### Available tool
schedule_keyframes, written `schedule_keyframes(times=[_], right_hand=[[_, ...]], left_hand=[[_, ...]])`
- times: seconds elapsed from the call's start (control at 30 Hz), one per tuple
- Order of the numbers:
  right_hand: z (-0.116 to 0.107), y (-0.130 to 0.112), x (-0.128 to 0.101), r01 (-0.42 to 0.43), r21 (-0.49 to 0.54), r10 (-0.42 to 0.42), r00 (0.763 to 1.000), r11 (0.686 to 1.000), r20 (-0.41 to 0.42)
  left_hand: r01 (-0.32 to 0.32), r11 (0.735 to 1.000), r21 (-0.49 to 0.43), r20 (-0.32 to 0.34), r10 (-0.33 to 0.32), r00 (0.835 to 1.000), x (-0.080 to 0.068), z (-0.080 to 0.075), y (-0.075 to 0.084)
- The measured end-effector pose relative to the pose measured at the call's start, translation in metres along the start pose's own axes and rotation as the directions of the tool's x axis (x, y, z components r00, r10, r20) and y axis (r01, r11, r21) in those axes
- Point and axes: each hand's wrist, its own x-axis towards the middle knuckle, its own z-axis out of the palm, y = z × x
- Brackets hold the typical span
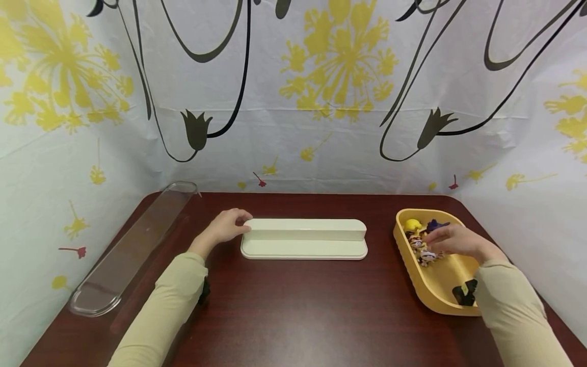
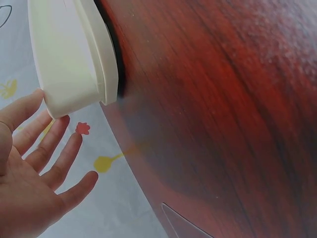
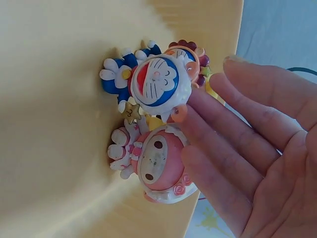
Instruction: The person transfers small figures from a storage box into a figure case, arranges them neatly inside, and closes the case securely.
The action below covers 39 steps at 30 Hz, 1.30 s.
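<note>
In the head view, a long cream two-level stand (image 1: pixel 304 250) lies on the table. My left hand (image 1: pixel 227 226) is at its left end, with fingertips touching the corner; the left wrist view shows the fingers spread. On the right, my right hand (image 1: pixel 458 240) hovers over a yellow tray (image 1: pixel 408 270), palm down. In the right wrist view, its loosely extended fingers reach right beside a blue-and-white cat figurine (image 3: pixel 158 82) and a pink-headed figurine (image 3: pixel 161 158). Behind them, another figurine with a maroon scalloped ring (image 3: pixel 190 52) is partly hidden.
A long clear plastic cover (image 1: pixel 98 308) lies along the table's left side. The tray also holds a yellow round-headed piece (image 1: pixel 412 225), a dark blue piece (image 1: pixel 435 225) and a black piece (image 1: pixel 464 293) near the right sleeve. Patterned curtains (image 1: pixel 298 168) enclose the table.
</note>
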Motion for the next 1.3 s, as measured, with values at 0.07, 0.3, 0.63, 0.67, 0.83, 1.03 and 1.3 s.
schedule_keyframes(times=[0.07, 0.3, 0.63, 0.67, 0.83, 1.03, 1.3], right_hand=[[0.001, -0.001, 0.000, 0.011, -0.034, -0.011, 1.000, 0.999, -0.014], [0.006, -0.004, 0.002, 0.020, -0.149, -0.028, 0.998, 0.989, -0.053], [0.009, 0.002, 0.004, -0.010, -0.111, 0.010, 1.000, 0.994, -0.002], [0.009, 0.002, 0.005, -0.009, -0.112, 0.008, 1.000, 0.994, -0.003], [0.011, 0.002, 0.006, -0.010, -0.097, 0.011, 1.000, 0.995, 0.006], [0.013, 0.005, 0.007, -0.027, -0.050, 0.029, 0.999, 0.998, 0.034], [0.013, 0.004, 0.007, -0.022, -0.035, 0.024, 0.999, 0.999, 0.045]], left_hand=[[0.002, 1.000, 0.001, 0.001, -0.002, 1.000, 0.000, 0.000, 0.000], [0.008, 1.000, -0.003, 0.008, -0.008, 1.000, 0.001, 0.000, 0.000], [-0.003, 1.000, -0.004, 0.008, 0.003, 1.000, 0.001, 0.001, 0.000], [-0.003, 1.000, -0.003, 0.008, 0.003, 1.000, 0.001, 0.001, 0.000], [-0.004, 1.000, -0.003, 0.007, 0.004, 1.000, 0.001, 0.001, -0.001], [0.003, 1.000, 0.000, 0.008, -0.003, 1.000, 0.001, 0.001, -0.002], [0.007, 1.000, -0.001, 0.011, -0.007, 1.000, 0.001, 0.001, -0.001]])
